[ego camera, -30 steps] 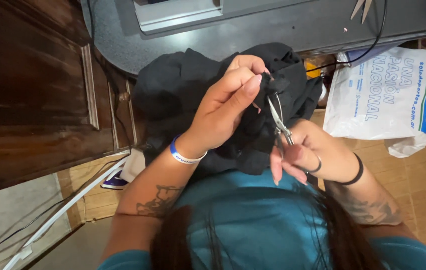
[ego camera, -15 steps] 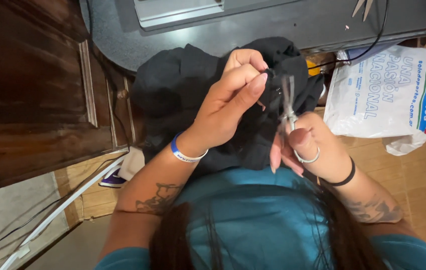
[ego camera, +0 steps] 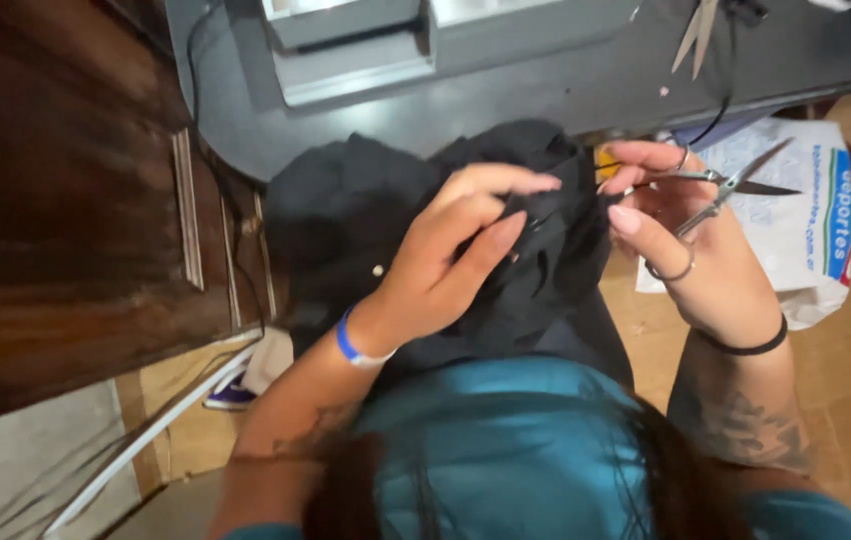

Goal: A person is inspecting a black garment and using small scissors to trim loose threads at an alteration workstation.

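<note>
Pinching black garment [ego camera: 365, 210], left hand [ego camera: 445, 270]; right hand [ego camera: 690, 265] grip clenched on scissors [ego camera: 720, 190], blades seemingly apart, beside cloth.

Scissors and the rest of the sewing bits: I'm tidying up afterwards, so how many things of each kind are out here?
Scissors: 2, small pair in the right hand at, another pair on the grey table at
Black garment: 1, pinched by the left hand
White plastic bag: 1
Total: 4

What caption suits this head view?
Left hand pinches black fabric; right hand holds open scissors beside it.
</note>
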